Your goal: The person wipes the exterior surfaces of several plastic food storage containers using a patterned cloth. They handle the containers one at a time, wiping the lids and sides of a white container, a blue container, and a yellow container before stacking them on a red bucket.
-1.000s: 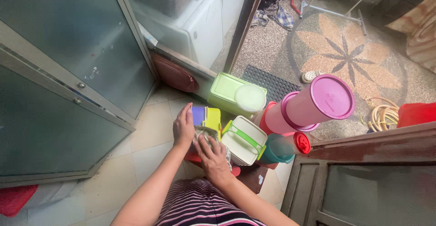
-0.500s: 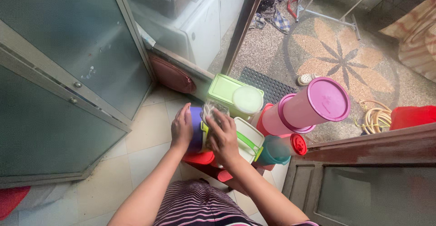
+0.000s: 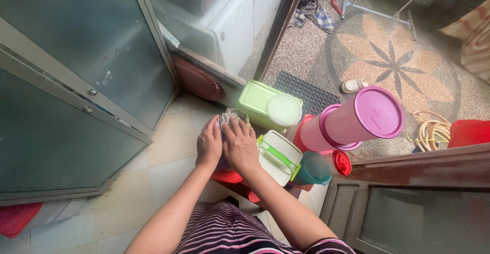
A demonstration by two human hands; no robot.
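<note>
A crumpled cloth (image 3: 234,117) is pressed by the right hand (image 3: 240,144) onto the top of a blue container (image 3: 222,161), which is gripped at its side by the left hand (image 3: 210,144); the wiping seems underway, and the other containers (image 3: 278,157) beside it are not yet touched.

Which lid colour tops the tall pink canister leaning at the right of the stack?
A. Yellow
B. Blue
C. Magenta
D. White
C: the tall pink canister ends in a round magenta lid facing the camera, beyond the right hand.
</note>
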